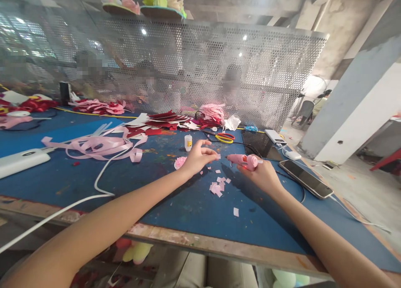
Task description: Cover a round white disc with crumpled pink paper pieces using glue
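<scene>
**Forearms [125,210] over the blue tabletop [194,217]**

Head view: I see the left hand [198,158] pinching a pink square [218,156], the right hand [265,177] wrapped round a glue gun [246,161]. Lining these up seems in hand; the next move calls for steady aim.

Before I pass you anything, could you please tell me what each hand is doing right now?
Left hand: pinching a small pink piece at its fingertips.
Right hand: closed around the pink glue gun.
</scene>
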The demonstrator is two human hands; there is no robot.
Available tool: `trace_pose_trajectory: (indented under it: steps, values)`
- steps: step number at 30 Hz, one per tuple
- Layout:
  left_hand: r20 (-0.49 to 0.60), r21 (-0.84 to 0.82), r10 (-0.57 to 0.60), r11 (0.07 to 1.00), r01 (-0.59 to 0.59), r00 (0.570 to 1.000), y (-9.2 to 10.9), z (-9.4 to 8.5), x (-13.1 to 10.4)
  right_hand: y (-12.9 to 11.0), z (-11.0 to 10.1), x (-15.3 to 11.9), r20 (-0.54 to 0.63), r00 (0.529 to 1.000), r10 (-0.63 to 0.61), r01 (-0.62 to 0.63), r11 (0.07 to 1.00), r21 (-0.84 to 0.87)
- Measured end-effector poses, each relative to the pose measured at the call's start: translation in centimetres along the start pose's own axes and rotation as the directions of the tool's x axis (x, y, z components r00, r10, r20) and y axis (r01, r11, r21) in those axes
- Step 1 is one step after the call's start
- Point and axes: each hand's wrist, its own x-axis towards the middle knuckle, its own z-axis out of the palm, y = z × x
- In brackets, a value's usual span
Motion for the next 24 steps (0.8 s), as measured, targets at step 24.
trace_pose_trajectory:
  steps: [24]
  values:
    - [0.310, -0.099, -0.033, 0.993, 0.067, 0.950, -0.3, 1.0, -1.4, -2.2, 0.2, -1.6, -0.062, 0.942, -0.330, 0.333, 0.895, 0.298]
